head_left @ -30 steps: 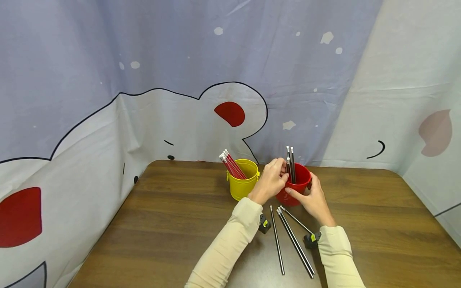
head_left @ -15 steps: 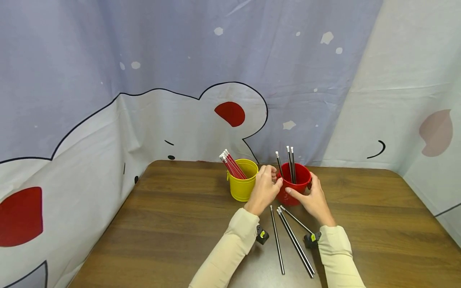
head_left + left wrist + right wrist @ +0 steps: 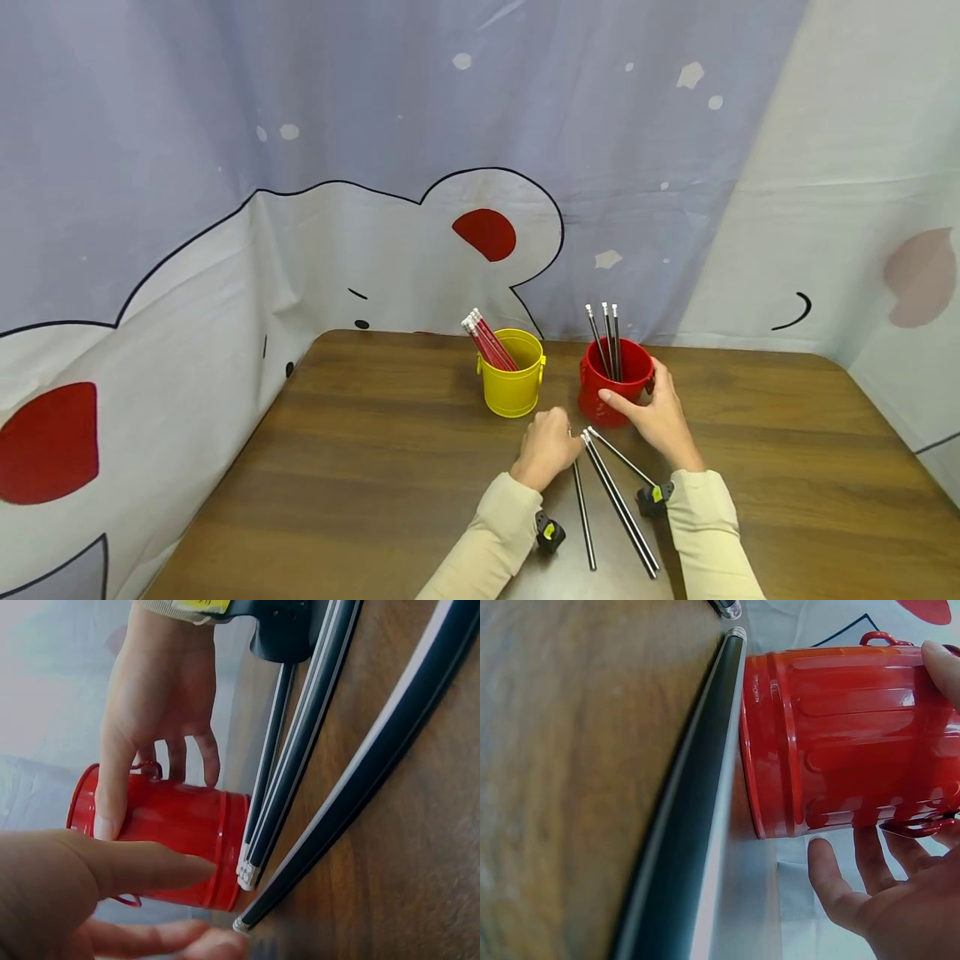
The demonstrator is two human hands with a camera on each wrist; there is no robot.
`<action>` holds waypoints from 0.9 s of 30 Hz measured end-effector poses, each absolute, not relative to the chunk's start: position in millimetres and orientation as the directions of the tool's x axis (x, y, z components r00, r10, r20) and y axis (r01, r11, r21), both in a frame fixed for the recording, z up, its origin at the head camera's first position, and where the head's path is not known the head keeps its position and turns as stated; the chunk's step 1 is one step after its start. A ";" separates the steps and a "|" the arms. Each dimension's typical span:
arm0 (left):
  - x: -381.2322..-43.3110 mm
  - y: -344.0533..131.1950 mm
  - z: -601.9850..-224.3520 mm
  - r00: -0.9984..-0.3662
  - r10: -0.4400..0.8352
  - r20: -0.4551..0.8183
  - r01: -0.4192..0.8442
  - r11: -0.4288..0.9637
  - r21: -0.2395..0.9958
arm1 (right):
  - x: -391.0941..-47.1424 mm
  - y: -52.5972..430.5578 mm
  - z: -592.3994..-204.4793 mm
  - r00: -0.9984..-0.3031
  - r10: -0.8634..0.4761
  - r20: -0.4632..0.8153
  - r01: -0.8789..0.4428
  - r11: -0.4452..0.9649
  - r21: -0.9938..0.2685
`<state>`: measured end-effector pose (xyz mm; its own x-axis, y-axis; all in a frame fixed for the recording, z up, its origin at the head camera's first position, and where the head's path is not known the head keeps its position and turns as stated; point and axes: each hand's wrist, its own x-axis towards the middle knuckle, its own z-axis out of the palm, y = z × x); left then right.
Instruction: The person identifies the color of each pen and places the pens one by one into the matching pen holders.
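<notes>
My right hand (image 3: 665,425) holds the small red bucket (image 3: 597,408), thumb on the near side by the rim and fingers round its right side. Black pencils (image 3: 606,342) with white eraser ends stand in that bucket, leaning left. My left hand (image 3: 546,447) is low over the table, at the eraser end of the leftmost loose black pencil (image 3: 584,525). In the left wrist view, its thumb (image 3: 165,868) is straight and apart from the other fingers, whose tips are beside the pencil's end (image 3: 241,924). Whether they touch it I cannot tell.
A yellow bucket (image 3: 510,392) with several red pencils (image 3: 491,343) stands left of the red one. More black pencils (image 3: 621,508) lie side by side between my forearms, and another pencil (image 3: 622,457) slants toward my right wrist. A printed curtain (image 3: 420,267) hangs behind the table.
My left hand let go of a black pencil in the red bucket, then came down and toward me to the leftmost loose pencil. My right hand stays on the bucket.
</notes>
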<state>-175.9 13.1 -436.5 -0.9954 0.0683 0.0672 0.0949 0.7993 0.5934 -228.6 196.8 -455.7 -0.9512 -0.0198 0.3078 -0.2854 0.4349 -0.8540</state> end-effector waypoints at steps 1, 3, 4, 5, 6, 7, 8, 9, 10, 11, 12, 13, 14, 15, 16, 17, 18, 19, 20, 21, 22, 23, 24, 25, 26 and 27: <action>-175.0 13.9 -436.5 -0.996 0.068 0.057 0.089 0.800 0.593 | -228.7 197.5 -455.1 -0.950 -0.019 0.311 -0.287 0.435 -0.853; -173.1 15.0 -436.9 -0.997 0.069 0.044 0.081 0.807 0.584 | -229.0 198.3 -454.2 -0.950 -0.022 0.312 -0.290 0.439 -0.850; -172.0 15.5 -437.1 -0.997 0.072 0.031 0.076 0.809 0.583 | -228.9 198.4 -453.9 -0.950 -0.024 0.310 -0.289 0.442 -0.849; -171.0 16.0 -437.4 -0.997 0.073 0.023 0.073 0.812 0.580 | -228.7 198.4 -453.6 -0.951 -0.025 0.307 -0.286 0.445 -0.849; -169.9 16.5 -437.8 -0.997 0.076 0.016 0.071 0.814 0.576 | -228.3 198.4 -453.4 -0.953 -0.027 0.303 -0.283 0.445 -0.850; -168.8 17.2 -438.5 -0.997 0.081 0.009 0.072 0.814 0.577 | -227.8 198.3 -453.2 -0.954 -0.027 0.299 -0.279 0.445 -0.851; -167.8 17.9 -439.0 -0.996 0.088 0.006 0.075 0.816 0.573 | -227.3 198.4 -453.3 -0.955 -0.026 0.294 -0.274 0.445 -0.853; -166.7 18.6 -439.7 -0.996 0.091 0.007 0.079 0.819 0.569 | -226.9 198.4 -453.3 -0.957 -0.026 0.290 -0.271 0.443 -0.855; -166.1 19.5 -440.5 -0.996 0.092 0.007 0.080 0.821 0.566 | -226.5 198.4 -453.4 -0.958 -0.026 0.286 -0.267 0.441 -0.857; -165.5 20.4 -441.1 -0.996 0.091 0.011 0.081 0.823 0.561 | -226.3 198.5 -453.6 -0.959 -0.027 0.283 -0.265 0.440 -0.858; -165.1 21.3 -441.8 -0.996 0.088 0.017 0.082 0.827 0.555 | -226.1 198.7 -453.8 -0.959 -0.027 0.281 -0.264 0.439 -0.859; -165.0 22.3 -442.7 -0.996 0.085 0.022 0.083 0.830 0.552 | -226.1 198.8 -454.0 -0.959 -0.026 0.281 -0.264 0.435 -0.861; -164.9 23.2 -443.5 -0.996 0.081 0.028 0.083 0.833 0.548 | -226.0 199.0 -454.2 -0.959 -0.025 0.282 -0.265 0.433 -0.862; -164.9 24.2 -444.3 -0.996 0.077 0.032 0.083 0.834 0.545 | -226.0 199.2 -454.4 -0.959 -0.024 0.284 -0.266 0.431 -0.862; -165.0 25.0 -445.1 -0.997 0.074 0.033 0.081 0.835 0.545 | -225.8 199.1 -454.6 -0.958 -0.023 0.285 -0.267 0.429 -0.863; -164.9 25.5 -445.9 -0.997 0.070 0.038 0.079 0.835 0.544 | -225.7 199.0 -454.8 -0.958 -0.023 0.286 -0.268 0.428 -0.863; -164.8 26.0 -446.6 -0.997 0.064 0.047 0.079 0.837 0.542 | -225.6 198.9 -455.0 -0.958 -0.021 0.287 -0.268 0.428 -0.863; -164.6 26.3 -447.1 -0.997 0.059 0.053 0.079 0.838 0.540 | -225.6 198.8 -455.2 -0.957 -0.021 0.288 -0.269 0.426 -0.864; -164.4 26.8 -447.3 -0.997 0.055 0.060 0.079 0.840 0.536 | -225.5 198.8 -455.3 -0.958 -0.021 0.288 -0.269 0.426 -0.864; -164.1 27.2 -447.4 -0.996 0.052 0.070 0.081 0.842 0.533 | -225.5 198.7 -455.5 -0.958 -0.021 0.287 -0.268 0.425 -0.864; -163.8 27.6 -447.7 -0.996 0.047 0.077 0.080 0.846 0.528 | -225.5 198.8 -455.6 -0.958 -0.021 0.286 -0.268 0.423 -0.866; -163.5 28.0 -447.5 -0.996 0.043 0.082 0.080 0.848 0.523 | -225.6 198.8 -455.7 -0.958 -0.021 0.285 -0.267 0.422 -0.866; -163.2 28.5 -447.3 -0.996 0.041 0.085 0.079 0.851 0.519 | -225.7 198.8 -455.7 -0.958 -0.021 0.285 -0.267 0.422 -0.867; -162.8 29.1 -447.0 -0.996 0.039 0.082 0.076 0.852 0.517 | -225.8 198.8 -455.7 -0.959 -0.021 0.284 -0.266 0.421 -0.867; -162.6 29.7 -446.8 -0.996 0.037 0.081 0.074 0.852 0.519 | -225.9 198.9 -455.6 -0.959 -0.020 0.284 -0.266 0.422 -0.867; -162.5 30.0 -446.9 -0.996 0.035 0.082 0.073 0.852 0.518 | -225.9 198.9 -455.6 -0.959 -0.020 0.284 -0.265 0.423 -0.866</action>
<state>-162.5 30.0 -446.9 -0.9960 0.0351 0.0818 0.0726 0.8524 0.5179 -225.9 198.9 -455.6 -0.9586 -0.0199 0.2839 -0.2653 0.4234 -0.8662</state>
